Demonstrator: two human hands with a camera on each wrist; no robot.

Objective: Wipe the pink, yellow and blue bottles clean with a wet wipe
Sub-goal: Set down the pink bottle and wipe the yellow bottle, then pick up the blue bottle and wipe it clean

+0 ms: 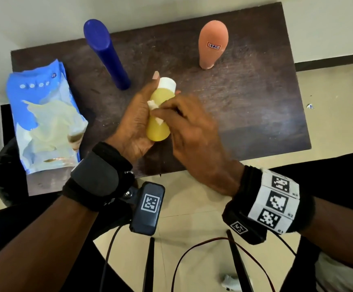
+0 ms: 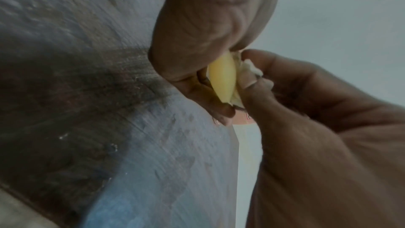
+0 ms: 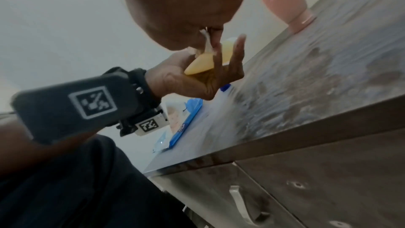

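Smooth yellow bottle [image 1: 158,114] lies in left hand [image 1: 133,121] grip; right hand [image 1: 189,131] pinches crumpled white wipe [image 1: 155,111] against it.

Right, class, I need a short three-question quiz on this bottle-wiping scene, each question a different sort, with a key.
1. True or false: the left hand holds the yellow bottle above the table.
2. Which bottle carries a small white label?
A. the blue bottle
B. the pink bottle
C. the yellow bottle
3. Fill in: the right hand presses a white ___ against the yellow bottle.

Key
1. True
2. B
3. wipe
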